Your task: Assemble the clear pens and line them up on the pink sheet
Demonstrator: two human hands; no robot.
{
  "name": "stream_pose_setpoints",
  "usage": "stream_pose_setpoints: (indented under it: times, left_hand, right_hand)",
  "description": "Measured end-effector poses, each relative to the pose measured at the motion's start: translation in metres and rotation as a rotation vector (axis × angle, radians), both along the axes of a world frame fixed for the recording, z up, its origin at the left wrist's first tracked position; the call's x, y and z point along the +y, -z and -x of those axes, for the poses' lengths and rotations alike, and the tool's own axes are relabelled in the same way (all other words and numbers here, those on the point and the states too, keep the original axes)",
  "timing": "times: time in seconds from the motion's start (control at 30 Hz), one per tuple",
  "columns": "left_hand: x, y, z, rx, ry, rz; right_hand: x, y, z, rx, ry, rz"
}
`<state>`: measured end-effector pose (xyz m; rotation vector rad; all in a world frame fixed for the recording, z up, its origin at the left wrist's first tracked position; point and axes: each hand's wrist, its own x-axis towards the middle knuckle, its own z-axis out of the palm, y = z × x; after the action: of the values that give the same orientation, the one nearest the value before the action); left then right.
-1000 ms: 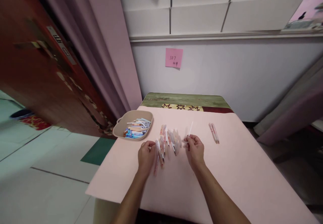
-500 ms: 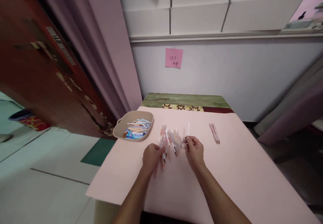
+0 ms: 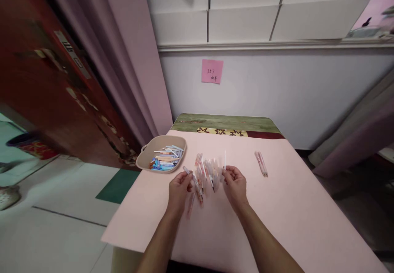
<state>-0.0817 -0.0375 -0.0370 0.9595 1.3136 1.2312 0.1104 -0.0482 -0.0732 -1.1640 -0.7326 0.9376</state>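
My left hand [image 3: 179, 187] is closed in a pinch on a clear pen barrel [image 3: 186, 170], whose end sticks up past the fingertips. Between the thumb and fingers of my right hand [image 3: 235, 183], a thin white pen refill [image 3: 225, 158] stands upright. Clear and pinkish pen parts, with dark-tipped refills among them, lie in a loose pile [image 3: 207, 174] between both hands. Two assembled pink pens [image 3: 261, 164] rest side by side to the right. At the left, a beige basket [image 3: 142, 162] holds many white, orange and blue pen pieces.
A pink cloth [image 3: 240, 236] covers the table, with a green patterned strip [image 3: 227, 121] at its far edge. A pink note [image 3: 212, 71] is stuck to the wall. To the left are a purple curtain [image 3: 123, 60] and a red door [image 3: 37, 80].
My left hand has drawn slightly left and now lifts a clear barrel from the pile's edge. My right hand, with the refill, has shifted a little left.
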Motion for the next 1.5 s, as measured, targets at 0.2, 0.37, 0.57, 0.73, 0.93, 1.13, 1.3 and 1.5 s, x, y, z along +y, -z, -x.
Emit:
stream_pose_setpoints:
  times: [0.2,0.37,0.57,0.73,0.93,1.13,1.3,1.5]
  left_hand:
    - [-0.004,-0.013,-0.010,-0.442,-0.006,0.123]
    - [-0.002,-0.013,-0.019,-0.676,-0.080,0.331]
    - [-0.003,-0.016,-0.022,-0.715,-0.112,0.227]
    - [-0.005,-0.021,-0.023,-0.678,-0.114,0.194]
    - [-0.009,-0.016,-0.023,-0.601,-0.113,0.117]
    - [-0.009,-0.014,-0.023,-0.553,-0.152,0.062]
    - [-0.010,-0.015,-0.024,-0.581,-0.121,0.074]
    - [-0.019,-0.018,-0.034,-0.553,-0.019,0.106]
  right_hand:
    - [-0.002,-0.007,-0.006,-0.099,0.101,0.011]
    - [-0.011,-0.017,-0.003,-0.451,0.044,-0.142]
    - [-0.021,-0.027,0.003,-0.754,-0.055,-0.252]
    - [-0.021,-0.029,0.003,-0.823,-0.035,-0.247]
    - [-0.021,-0.029,0.004,-0.855,-0.035,-0.264]
    - [-0.022,-0.026,0.006,-0.899,-0.050,-0.297]
    - [-0.022,-0.023,0.007,-0.927,-0.052,-0.320]
    - [-0.024,-0.022,0.013,-0.891,-0.097,-0.345]
